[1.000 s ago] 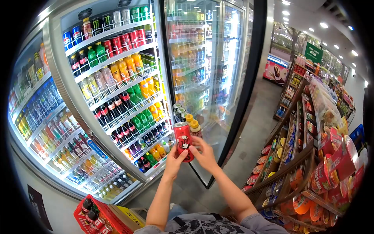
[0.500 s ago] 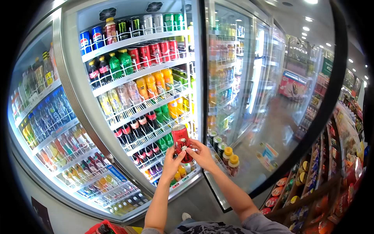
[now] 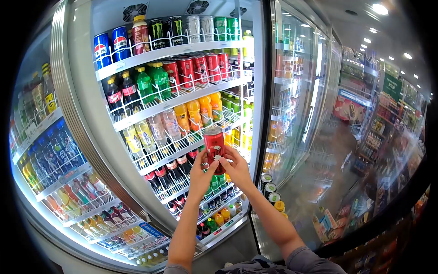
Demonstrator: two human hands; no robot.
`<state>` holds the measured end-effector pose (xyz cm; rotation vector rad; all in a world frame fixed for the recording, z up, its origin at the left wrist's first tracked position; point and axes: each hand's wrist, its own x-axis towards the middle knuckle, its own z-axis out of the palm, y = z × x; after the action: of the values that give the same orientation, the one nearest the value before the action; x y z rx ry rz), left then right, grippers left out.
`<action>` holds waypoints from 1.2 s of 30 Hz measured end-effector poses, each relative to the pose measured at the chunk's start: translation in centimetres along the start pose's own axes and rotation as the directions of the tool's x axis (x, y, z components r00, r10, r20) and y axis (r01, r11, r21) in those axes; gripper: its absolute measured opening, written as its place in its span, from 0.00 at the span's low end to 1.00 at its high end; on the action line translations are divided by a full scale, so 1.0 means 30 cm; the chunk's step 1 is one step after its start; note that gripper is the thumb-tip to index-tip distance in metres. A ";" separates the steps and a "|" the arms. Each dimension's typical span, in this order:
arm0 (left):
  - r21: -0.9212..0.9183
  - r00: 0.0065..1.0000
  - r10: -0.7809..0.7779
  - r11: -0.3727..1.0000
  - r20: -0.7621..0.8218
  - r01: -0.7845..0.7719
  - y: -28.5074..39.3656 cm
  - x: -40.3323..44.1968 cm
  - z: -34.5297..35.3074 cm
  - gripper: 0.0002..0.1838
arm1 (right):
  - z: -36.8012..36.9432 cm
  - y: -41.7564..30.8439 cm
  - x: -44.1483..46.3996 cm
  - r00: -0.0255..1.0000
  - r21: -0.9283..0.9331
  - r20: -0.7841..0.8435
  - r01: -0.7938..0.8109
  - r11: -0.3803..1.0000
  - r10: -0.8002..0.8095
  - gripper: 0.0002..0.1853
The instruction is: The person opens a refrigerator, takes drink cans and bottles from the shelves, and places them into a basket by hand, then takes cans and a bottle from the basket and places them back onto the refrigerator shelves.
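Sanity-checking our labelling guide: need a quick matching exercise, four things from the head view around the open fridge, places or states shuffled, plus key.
Things
1. Held can
2. Blue cans
3. Glass door
4. Row of red cans

Places or states
A. Left end of the top shelf
B. Second shelf, right of the green bottles
C. Between the left hand and the right hand
D. Swung open

Pairs: 1-C, 2-A, 3-D, 4-B
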<state>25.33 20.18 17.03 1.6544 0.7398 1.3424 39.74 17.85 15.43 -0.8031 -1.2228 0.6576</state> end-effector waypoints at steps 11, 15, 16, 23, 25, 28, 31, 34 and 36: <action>0.270 0.946 0.320 0.907 0.059 -0.324 0.094 0.348 -0.075 0.33 | 0.058 -0.071 0.278 0.973 -0.237 -0.107 0.174 0.956 -0.203 0.28; 0.268 0.875 0.482 0.837 0.052 -0.477 0.193 0.537 -0.118 0.32 | 0.109 -0.160 0.477 0.940 -0.218 -0.089 0.304 0.928 -0.329 0.29; 0.324 0.827 0.562 0.777 0.030 -0.540 0.222 0.577 -0.126 0.32 | 0.123 -0.187 0.526 0.928 -0.239 -0.069 0.340 0.909 -0.365 0.28; 0.496 0.777 0.629 0.677 -0.009 -0.543 0.323 0.836 -0.213 0.30 | 0.243 -0.235 0.819 0.868 -0.142 -0.045 0.485 0.863 -0.495 0.26; 0.559 0.757 0.653 0.634 -0.017 -0.534 0.315 0.881 -0.241 0.29 | 0.262 -0.196 0.898 0.853 -0.148 -0.024 0.512 0.846 -0.521 0.26; 0.655 0.703 0.710 0.545 -0.028 -0.524 0.282 0.924 -0.266 0.29 | 0.275 -0.134 0.975 0.836 -0.150 0.010 0.544 0.825 -0.549 0.26; 0.662 0.719 0.694 0.554 -0.033 -0.505 0.261 0.958 -0.280 0.28 | 0.281 -0.101 1.009 0.837 -0.221 0.005 0.534 0.816 -0.547 0.25; 0.770 0.690 0.724 0.437 0.006 -0.465 0.262 0.982 -0.292 0.28 | 0.292 -0.099 1.034 0.836 -0.260 -0.014 0.527 0.809 -0.548 0.25; 0.774 0.685 0.728 0.439 -0.009 -0.456 0.270 0.997 -0.289 0.28 | 0.289 -0.099 1.054 0.816 -0.345 -0.025 0.535 0.771 -0.578 0.24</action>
<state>23.74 44.17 38.40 2.5376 1.0235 2.0788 38.47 43.13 36.50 -0.6822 -1.3808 -0.0940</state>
